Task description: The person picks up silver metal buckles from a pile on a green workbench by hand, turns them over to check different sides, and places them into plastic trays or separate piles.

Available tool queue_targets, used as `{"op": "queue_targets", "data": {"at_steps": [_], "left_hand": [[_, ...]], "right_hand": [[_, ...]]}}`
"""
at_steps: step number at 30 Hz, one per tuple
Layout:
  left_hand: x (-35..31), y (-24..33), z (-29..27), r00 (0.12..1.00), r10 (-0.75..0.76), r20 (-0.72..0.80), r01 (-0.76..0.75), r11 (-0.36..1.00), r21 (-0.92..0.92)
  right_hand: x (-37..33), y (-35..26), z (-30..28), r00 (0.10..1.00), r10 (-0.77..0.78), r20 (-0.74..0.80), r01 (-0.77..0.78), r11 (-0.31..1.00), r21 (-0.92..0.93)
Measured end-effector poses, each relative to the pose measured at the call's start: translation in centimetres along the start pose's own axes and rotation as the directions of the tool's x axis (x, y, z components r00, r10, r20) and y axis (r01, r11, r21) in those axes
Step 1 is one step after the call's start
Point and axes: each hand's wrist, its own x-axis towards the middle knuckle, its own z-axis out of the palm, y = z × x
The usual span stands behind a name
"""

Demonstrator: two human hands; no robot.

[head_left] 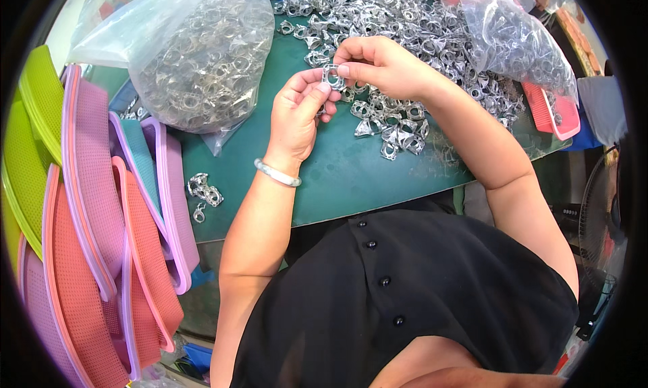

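Holding a small silvery openwork metal part above a green counter

Pinches the part's lower left between thumb and fingers of the left hand; grips its upper right with the fingers of the right hand. Holds it near a sprawling heap of similar silvery metal parts, right of a bulging clear plastic bag with more inside. Wears a pale, smooth bangle on the left wrist.
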Motion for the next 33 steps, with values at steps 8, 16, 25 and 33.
{"op": "queue_targets", "data": {"at_steps": [8, 16, 25, 33], "left_hand": [[-0.2, 0.1, 0.6, 0.997, -0.001, 0.073, 0.008, 0.995, -0.099], [-0.2, 0.1, 0.6, 0.997, -0.041, 0.063, 0.052, 0.982, -0.180], [-0.1, 0.0, 0.4, 0.996, -0.048, 0.077, 0.064, 0.973, -0.222], [-0.2, 0.2, 0.6, 0.997, -0.047, 0.065, 0.061, 0.972, -0.227]], "right_hand": [[-1.2, 1.3, 1.0, 0.994, 0.000, -0.111, 0.034, 0.950, 0.311], [-2.2, 1.6, 1.3, 0.992, -0.079, -0.101, 0.114, 0.906, 0.407], [-2.3, 1.6, 1.4, 0.988, -0.145, -0.062, 0.157, 0.923, 0.351], [-2.4, 1.7, 1.6, 0.988, -0.127, -0.089, 0.147, 0.947, 0.286]]}}
